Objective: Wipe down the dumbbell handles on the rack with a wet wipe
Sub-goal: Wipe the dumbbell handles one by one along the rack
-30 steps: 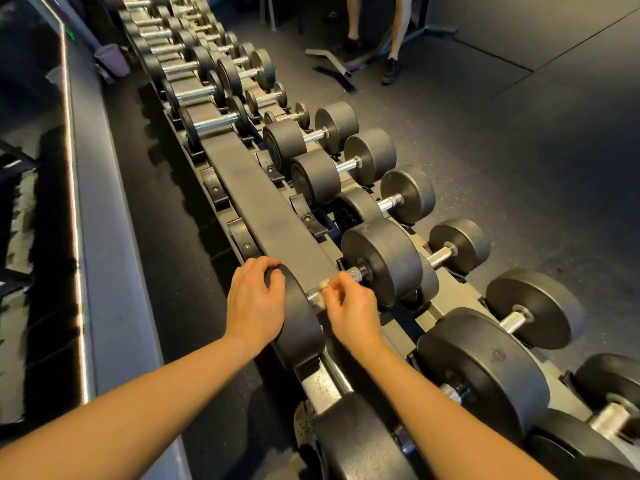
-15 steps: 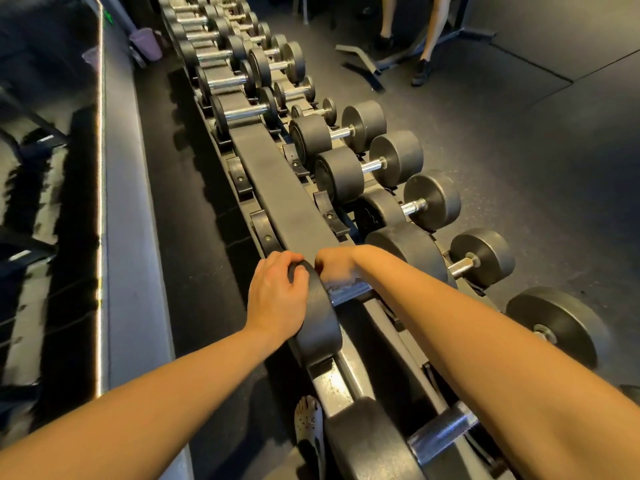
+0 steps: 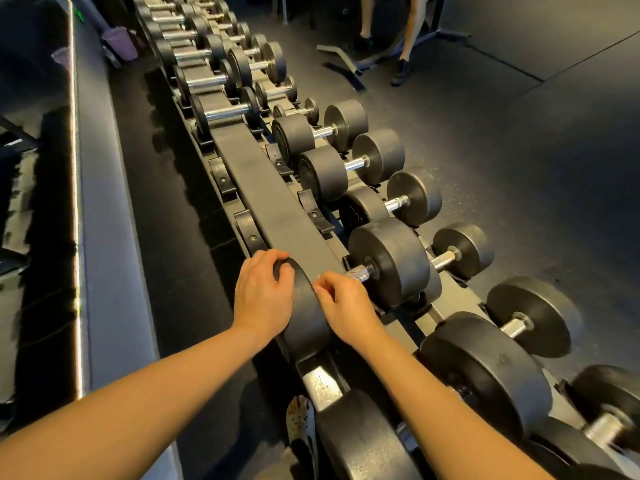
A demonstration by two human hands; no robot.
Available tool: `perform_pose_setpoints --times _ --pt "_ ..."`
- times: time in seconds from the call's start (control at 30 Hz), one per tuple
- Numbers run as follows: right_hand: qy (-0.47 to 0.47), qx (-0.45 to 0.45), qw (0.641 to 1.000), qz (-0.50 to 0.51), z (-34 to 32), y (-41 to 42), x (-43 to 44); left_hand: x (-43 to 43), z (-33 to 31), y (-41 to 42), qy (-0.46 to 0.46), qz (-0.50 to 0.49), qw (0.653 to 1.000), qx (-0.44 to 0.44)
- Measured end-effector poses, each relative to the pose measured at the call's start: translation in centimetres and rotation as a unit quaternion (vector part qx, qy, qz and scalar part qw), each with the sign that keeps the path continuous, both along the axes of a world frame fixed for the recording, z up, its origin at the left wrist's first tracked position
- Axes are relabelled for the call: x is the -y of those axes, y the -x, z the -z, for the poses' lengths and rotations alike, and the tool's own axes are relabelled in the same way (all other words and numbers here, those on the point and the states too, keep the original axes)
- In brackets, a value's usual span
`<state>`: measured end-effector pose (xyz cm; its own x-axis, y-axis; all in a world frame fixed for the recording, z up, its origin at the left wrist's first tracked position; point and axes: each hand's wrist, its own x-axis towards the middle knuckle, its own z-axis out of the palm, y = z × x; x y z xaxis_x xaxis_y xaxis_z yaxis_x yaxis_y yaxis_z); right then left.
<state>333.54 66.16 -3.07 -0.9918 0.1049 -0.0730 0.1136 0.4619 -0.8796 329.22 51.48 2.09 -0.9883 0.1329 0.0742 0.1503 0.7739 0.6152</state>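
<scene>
Dumbbell handle [image 3: 358, 271] at the near end of the rack [image 3: 277, 195] shows bare steel again as my right hand [image 3: 346, 310], curled round it, slides back toward the plate [image 3: 304, 317] that my left hand [image 3: 261, 292] grips, so this one looks nearly wiped.

Two hands are counted: the left hand [image 3: 263, 296] and the right hand [image 3: 346, 306]. One dumbbell [image 3: 391, 261] is gripped by both. Beyond the right fingertips, four lower-row dumbbells [image 3: 412, 199] are counted clearly; smaller ones farther on are too crowded to count. Beyond the left fingers, four cradle brackets [image 3: 247, 230] are counted. Far beyond the fingers, two legs [image 3: 412, 29] are seen.
</scene>
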Motion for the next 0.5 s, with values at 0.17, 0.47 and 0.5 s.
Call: perform_pose_setpoints --times 0.17,0.47,0.5 --pt "0.074 0.044 0.991 0.101 2.5 -2.0 -0.1 0.1 0.1 0.0 0.001 -0.003 1.0 0.004" --pt "0.557 0.241 0.725 0.326 2.9 -0.1 -0.1 0.1 0.3 0.1 -0.007 -0.003 1.0 0.006" --pt "0.54 0.254 0.744 0.301 2.7 0.1 0.7 0.1 0.4 0.2 -0.007 -0.004 1.0 0.005"
